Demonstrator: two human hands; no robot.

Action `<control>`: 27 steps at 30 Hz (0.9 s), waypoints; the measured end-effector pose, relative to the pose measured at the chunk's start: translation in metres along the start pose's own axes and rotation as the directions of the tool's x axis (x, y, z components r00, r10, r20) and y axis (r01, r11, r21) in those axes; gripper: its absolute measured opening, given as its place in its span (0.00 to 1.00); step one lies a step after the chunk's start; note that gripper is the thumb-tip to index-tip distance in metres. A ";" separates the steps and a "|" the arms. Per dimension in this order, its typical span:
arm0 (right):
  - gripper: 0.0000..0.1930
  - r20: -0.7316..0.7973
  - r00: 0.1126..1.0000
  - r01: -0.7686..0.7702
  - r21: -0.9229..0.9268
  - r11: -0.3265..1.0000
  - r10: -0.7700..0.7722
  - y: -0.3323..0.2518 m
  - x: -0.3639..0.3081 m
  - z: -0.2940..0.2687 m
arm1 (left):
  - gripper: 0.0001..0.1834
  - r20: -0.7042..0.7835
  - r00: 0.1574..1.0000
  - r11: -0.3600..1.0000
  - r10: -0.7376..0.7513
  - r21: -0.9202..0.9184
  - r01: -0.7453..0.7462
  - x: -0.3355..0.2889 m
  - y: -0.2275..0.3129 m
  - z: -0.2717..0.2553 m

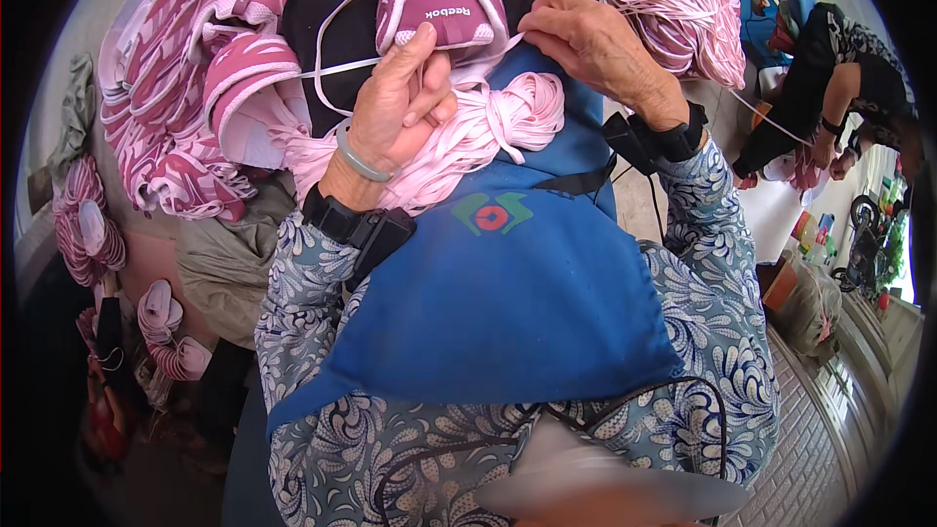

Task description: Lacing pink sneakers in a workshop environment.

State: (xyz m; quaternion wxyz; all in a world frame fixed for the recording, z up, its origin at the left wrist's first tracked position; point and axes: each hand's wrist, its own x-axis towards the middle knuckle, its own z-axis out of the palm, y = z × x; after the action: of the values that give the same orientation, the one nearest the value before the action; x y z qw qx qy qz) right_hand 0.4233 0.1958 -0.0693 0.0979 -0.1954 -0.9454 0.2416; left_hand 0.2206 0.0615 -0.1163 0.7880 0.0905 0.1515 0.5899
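A maroon and pink sneaker [444, 15] lies at the top centre, its tongue toward me and a pale pink shoelace [337, 15] looping out to its left. My left hand [390, 117] is beside the tongue, thumb raised against its edge and the other fingers loosely bent, with nothing visible between them. Part of the lace passes behind this hand. To the right of the tongue, my right hand [600, 49] pinches a shoelace end between thumb and fingers. Below the sneaker, a bundle of pink shoelaces [522, 117] rests on my blue apron [498, 312].
Several matching sneakers [166, 68] are piled on the left. A large hank of pink laces [673, 10] lies at the upper right. Another person [844, 88] works at the far right, near a parked motorcycle [861, 234]. Grey-green cloth [229, 268] lies by my left elbow.
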 end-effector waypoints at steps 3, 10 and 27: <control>0.10 -0.028 0.991 -0.123 0.126 0.984 0.128 -0.004 0.003 -0.006 | 0.18 -0.228 0.973 0.993 -0.027 0.105 0.052 -0.004 0.004 0.019; 0.21 -0.024 0.985 -0.171 -0.035 0.985 0.171 -0.025 0.015 0.015 | 0.21 -0.298 0.950 0.943 0.095 0.334 0.010 0.003 -0.006 0.019; 0.10 -0.075 0.978 -0.166 0.269 0.949 0.192 -0.017 0.022 -0.021 | 0.19 -0.337 0.902 0.379 0.270 0.898 0.222 -0.056 0.078 0.044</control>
State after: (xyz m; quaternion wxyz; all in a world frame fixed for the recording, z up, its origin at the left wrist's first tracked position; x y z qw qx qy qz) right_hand 0.4034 0.1996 -0.0408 0.1477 -0.2777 -0.8775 0.3619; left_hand 0.1508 0.0320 -0.0427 0.5380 0.3833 0.6226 0.4195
